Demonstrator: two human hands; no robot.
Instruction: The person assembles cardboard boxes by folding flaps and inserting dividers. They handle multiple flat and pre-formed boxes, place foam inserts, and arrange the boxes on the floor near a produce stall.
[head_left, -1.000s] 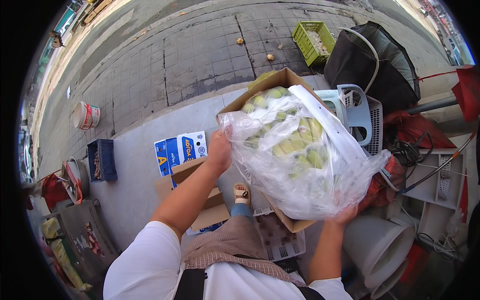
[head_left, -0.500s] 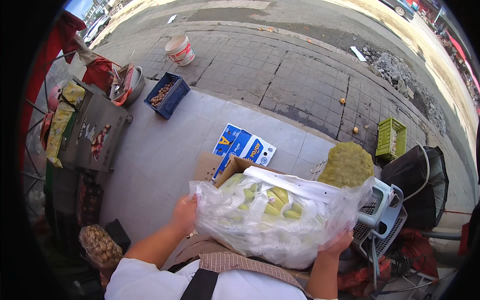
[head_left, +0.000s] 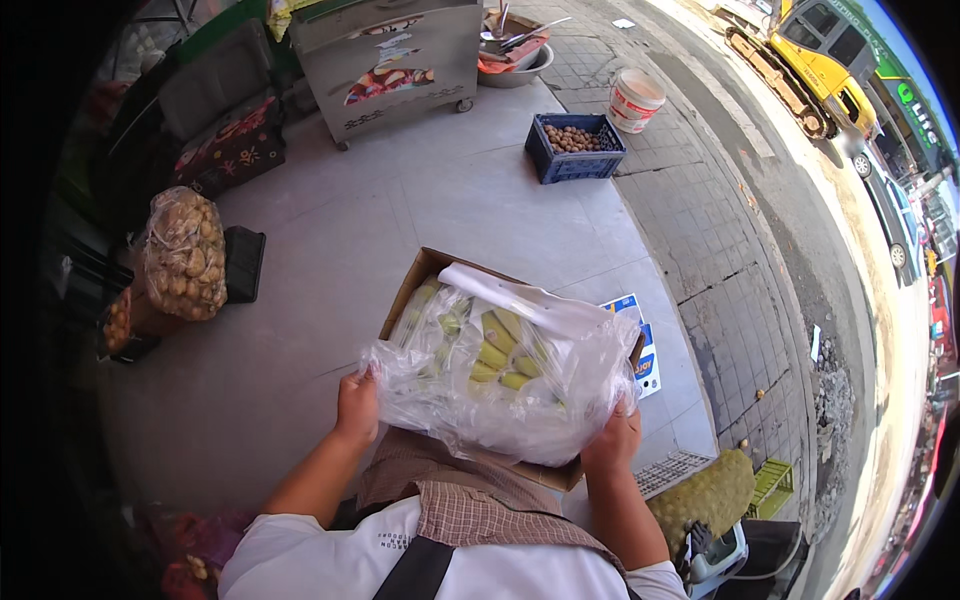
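Observation:
A brown cardboard box (head_left: 408, 290) is in front of my body, lined with clear plastic (head_left: 480, 425). Greenish-yellow bananas (head_left: 495, 345) show inside, partly under the plastic, with a white sheet (head_left: 520, 302) folded across the far side. At the box's near left corner my left hand (head_left: 357, 405) is closed, fingers wrapped over the bunched liner and the side. My right hand (head_left: 612, 438) grips the opposite side the same way, thumb up on the plastic. The fingertips of both hands are hidden.
A blue crate (head_left: 572, 168) of round brown produce and a white bucket (head_left: 637, 100) stand beyond. At far left are a metal cart (head_left: 400, 75) and a bag of potatoes (head_left: 185, 255). A blue-and-white cardboard piece (head_left: 647, 362) and a netted sack (head_left: 708, 490) lie right.
My view has swung left, bringing the cart and potato bag further into sight. The banana box has turned along with me, away from the cardboard piece, both hands still on it.

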